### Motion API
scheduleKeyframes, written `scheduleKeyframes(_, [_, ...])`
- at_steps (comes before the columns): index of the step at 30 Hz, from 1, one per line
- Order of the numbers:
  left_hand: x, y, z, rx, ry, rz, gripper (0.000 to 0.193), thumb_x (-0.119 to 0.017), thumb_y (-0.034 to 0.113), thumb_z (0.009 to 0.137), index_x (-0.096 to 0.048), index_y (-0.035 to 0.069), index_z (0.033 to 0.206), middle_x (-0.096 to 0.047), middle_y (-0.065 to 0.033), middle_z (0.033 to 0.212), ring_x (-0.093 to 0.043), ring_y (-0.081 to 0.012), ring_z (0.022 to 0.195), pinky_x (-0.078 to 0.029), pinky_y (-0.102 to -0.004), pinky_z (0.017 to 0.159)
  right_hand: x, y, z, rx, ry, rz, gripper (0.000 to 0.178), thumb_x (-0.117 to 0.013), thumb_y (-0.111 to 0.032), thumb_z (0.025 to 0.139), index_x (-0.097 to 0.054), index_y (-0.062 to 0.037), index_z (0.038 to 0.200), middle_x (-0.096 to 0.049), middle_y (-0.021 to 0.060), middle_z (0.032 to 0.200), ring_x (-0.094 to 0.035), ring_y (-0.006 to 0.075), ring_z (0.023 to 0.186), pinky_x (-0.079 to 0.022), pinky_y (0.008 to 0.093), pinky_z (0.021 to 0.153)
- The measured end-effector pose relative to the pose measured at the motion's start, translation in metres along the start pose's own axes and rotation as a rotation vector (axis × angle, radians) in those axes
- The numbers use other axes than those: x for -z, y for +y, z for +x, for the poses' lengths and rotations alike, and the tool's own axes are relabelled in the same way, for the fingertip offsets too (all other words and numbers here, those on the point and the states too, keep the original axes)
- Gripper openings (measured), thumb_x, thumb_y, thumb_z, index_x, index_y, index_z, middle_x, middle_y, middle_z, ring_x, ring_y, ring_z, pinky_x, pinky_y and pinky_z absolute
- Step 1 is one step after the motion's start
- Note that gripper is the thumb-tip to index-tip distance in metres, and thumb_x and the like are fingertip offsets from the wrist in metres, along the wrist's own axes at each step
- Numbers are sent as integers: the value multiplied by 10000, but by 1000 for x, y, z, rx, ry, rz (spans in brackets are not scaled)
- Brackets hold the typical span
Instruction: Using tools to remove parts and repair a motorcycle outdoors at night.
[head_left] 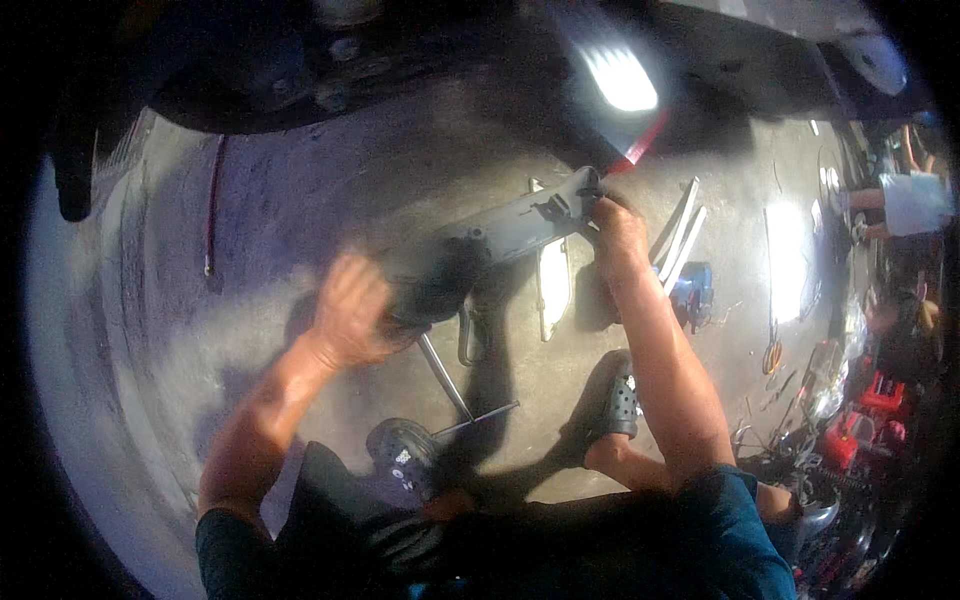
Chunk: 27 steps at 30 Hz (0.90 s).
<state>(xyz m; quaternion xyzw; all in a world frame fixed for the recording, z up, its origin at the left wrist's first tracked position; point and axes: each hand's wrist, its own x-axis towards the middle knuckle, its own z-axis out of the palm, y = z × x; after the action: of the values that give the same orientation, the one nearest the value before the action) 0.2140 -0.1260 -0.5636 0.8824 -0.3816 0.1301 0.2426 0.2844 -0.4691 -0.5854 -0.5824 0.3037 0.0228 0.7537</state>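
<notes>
Above the floor (280, 200), grasping grey panel (512, 232) with right fingers (608, 212), cannot tell for blurred left fingers (372, 288), might drop it through lopsided support.

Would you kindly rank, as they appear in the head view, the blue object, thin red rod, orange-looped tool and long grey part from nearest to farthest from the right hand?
1. Long grey part: its end is in the right hand.
2. Blue object: to the lower right.
3. Orange-looped tool: farther out, lower right.
4. Thin red rod: far left.
</notes>
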Motion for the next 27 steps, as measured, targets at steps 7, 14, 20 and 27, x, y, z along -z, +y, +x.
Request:
scheduleKeyframes(7, [-57,11,-2,-2,-441,-4,289,-624,232,703,-558,24,893,-551,-147,966,-503,-314,972,-402,-437,842,54,13,19,268,26,-464,337,-548,-13,732,-559,47,1063,-595,144,1027,-593,195,832,-506,320,650])
scheduleKeyframes(14, [-59,13,41,-187,-368,109,248,-609,183,713,-560,43,912,-532,-153,1016,-516,-331,936,-413,-461,831,230,-7,117,523,61,-1168,359,-549,-345,821,-618,0,893,-591,89,744,-581,180,719,-453,360,577])
scheduleKeyframes(20, [4,-5,-77,583,-495,67,230,-555,125,778,-578,45,992,-574,-150,958,-539,-330,904,-456,-416,754,58,-45,-5,933,357,-731,432,-591,-204,834,-477,31,1178,-599,140,1005,-582,186,866,-459,313,783])
scheduleKeyframes(27, [-29,90,-85,891,-989,-468,328,-560,320,778,-605,32,926,-620,-177,888,-595,-320,827,-462,-417,728,-85,93,-113,85,-786,-1374,394,-570,-404,793,-607,-49,957,-641,170,850,-627,326,811,-495,400,728])
